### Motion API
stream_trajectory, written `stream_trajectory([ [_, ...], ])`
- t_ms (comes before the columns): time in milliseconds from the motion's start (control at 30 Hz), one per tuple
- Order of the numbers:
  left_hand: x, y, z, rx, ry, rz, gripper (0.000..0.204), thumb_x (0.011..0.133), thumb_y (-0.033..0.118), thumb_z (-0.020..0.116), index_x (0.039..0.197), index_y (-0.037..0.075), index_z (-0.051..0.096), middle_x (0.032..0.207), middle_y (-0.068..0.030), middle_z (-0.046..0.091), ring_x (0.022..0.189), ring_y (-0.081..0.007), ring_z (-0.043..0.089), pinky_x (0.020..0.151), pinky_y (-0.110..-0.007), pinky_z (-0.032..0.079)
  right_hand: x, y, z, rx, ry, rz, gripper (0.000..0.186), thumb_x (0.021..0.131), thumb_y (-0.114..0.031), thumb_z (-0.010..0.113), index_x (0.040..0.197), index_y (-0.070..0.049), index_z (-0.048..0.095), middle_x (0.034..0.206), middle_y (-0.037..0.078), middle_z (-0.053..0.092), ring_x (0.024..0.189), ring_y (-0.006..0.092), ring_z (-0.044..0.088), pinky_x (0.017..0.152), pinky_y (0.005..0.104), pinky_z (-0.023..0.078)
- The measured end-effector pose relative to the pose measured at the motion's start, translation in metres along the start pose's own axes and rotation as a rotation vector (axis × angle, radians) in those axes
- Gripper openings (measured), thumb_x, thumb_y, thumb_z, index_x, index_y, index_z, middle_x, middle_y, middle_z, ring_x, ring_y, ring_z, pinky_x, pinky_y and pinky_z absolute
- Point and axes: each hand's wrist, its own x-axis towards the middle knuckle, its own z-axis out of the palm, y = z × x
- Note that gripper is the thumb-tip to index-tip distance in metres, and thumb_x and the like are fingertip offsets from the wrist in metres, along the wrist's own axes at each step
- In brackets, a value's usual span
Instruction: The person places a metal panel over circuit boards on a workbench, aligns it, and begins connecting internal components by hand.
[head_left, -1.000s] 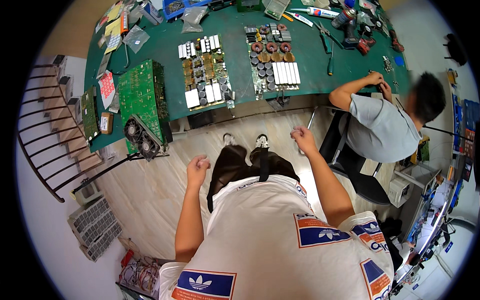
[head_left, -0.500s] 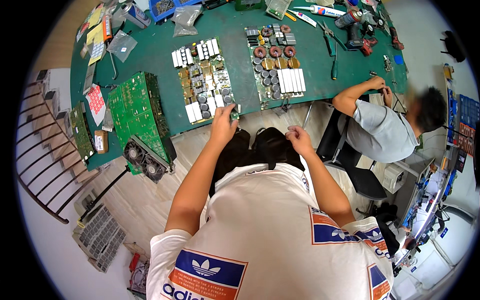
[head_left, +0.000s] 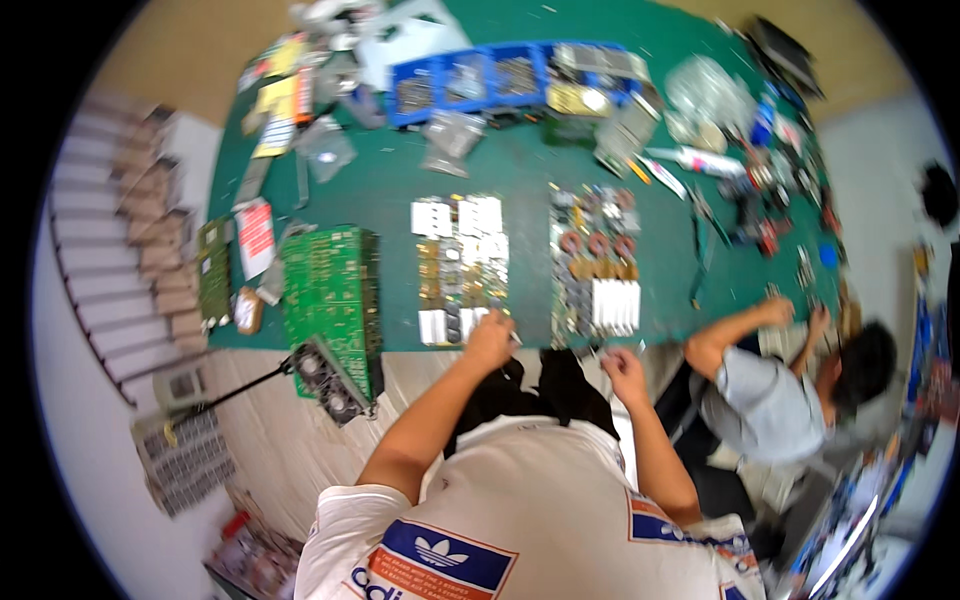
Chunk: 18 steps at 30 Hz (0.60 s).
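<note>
My left hand (head_left: 490, 340) rests at the lower right of the left component board (head_left: 455, 265), its fingers curled against the edge; blur hides what they grip. My right hand (head_left: 623, 372) is raised just below the right component board (head_left: 592, 275), near the bench edge, fingers curled, with any held item too blurred to name. The boards lie side by side on the green bench (head_left: 530, 160); the right one carries copper coils and white blocks. A large green board assembly (head_left: 330, 280) with attached black fans (head_left: 335, 385) stands to their left.
Another person (head_left: 760, 400) works at the right end beside pliers (head_left: 708, 230) and a red drill (head_left: 760, 225). Blue parts trays (head_left: 515, 75) and bags (head_left: 450, 140) lie at the back. A stair railing (head_left: 95, 290) is at the left.
My left hand has risen to the left board's edge from beside my body. My view has shifted, bringing more of the bench's back into sight and the near edge lower in the picture.
</note>
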Motion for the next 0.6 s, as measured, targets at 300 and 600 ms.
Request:
stream_trajectory([
  [300,0.006,0.025,-0.001,0.068,0.006,-0.176,0.036,0.077,0.026,0.080,0.107,0.010,0.069,0.111,-0.0190,0.055,0.109,-0.0382,0.058,0.090,-0.049,0.052,0.088,-0.085,-0.028,-0.298,-0.079,-0.137,0.021,0.092,-0.015,0.067,0.100,0.005,0.066,0.080,0.003,0.068,0.074,0.0101,0.062,0.066,0.0269,0.050],
  [600,0.014,0.001,-0.044,-0.305,0.083,-0.142,0.041,0.082,0.025,0.076,0.114,0.002,0.066,0.101,-0.0196,0.065,0.097,-0.0370,0.065,0.086,-0.045,0.053,0.180,-0.205,0.130,-0.458,-0.118,-0.746,0.045,0.089,-0.020,0.067,0.126,0.005,0.057,0.119,0.025,0.064,0.108,0.0390,0.063,0.095,0.0454,0.050],
])
